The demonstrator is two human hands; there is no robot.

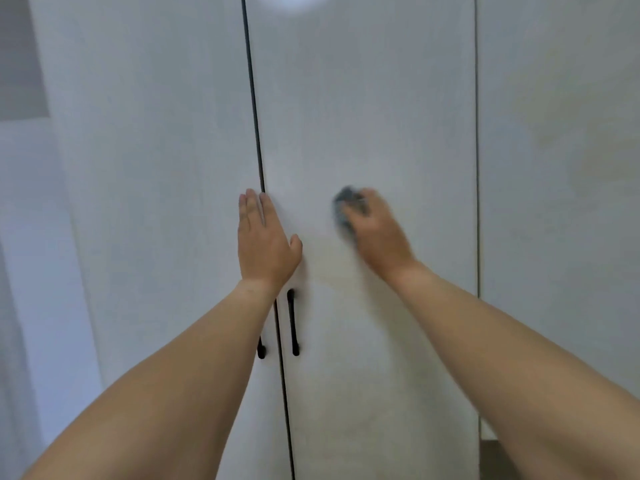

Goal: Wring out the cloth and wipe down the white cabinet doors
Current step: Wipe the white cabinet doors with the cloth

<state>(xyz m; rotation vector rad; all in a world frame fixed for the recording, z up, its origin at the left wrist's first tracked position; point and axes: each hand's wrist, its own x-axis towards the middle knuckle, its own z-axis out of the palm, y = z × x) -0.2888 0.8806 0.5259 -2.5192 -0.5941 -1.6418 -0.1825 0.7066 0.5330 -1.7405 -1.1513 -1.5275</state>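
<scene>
Head view: two white cabinet doors, left door (pixel 156 202) and middle door (pixel 374 133), parted by a dark vertical gap (pixel 254 116); third panel (pixel 561 168) at far right. Two black handles (pixel 293 322) low beside the gap, long axes upright. Left hand (pixel 265 237) flat, fingers straight, pressed across the gap above the handles, holding nothing. Right hand (pixel 375 230) blurred, fingers curled over a bunched grey cloth (pixel 346 209), cloth pressed against the middle door at about mid-height. Cloth at the fingertip side of the right hand, up and toward the gap; left hand just beside, apart from it. Judged step: wiping of the middle door under way, wringing apparently done. Unwiped area likely above and below the cloth; right hand nearer to both.
</scene>
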